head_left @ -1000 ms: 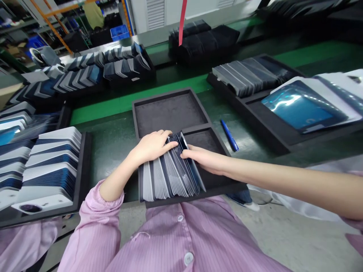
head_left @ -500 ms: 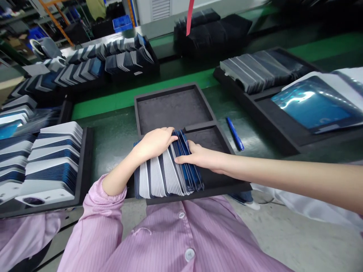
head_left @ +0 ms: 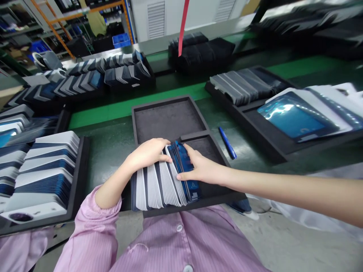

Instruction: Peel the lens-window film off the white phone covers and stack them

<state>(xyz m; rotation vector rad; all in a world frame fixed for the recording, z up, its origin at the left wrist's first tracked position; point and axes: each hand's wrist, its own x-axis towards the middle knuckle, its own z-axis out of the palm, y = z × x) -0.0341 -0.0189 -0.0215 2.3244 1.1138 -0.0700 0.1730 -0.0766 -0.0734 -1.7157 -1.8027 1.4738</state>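
Observation:
A fanned stack of thin grey and blue panels lies in the near compartment of a black foam tray right in front of me. My left hand is curled over the stack's far left edge, fingers gripping it. My right hand presses its fingers and thumb against the right side of the stack, on the outermost blue panel. The stack sits squeezed between both hands. The tray's far compartment holds nothing.
A blue pen lies on the green belt right of the tray. Trays of stacked panels stand at left, far left back and right. Large blue film-covered sheets lie at right. Floor shows below the bench edge.
Both hands have pushed the stack of panels leftward and tightened it; the right hand slid down along the stack's right side. The view shifted slightly.

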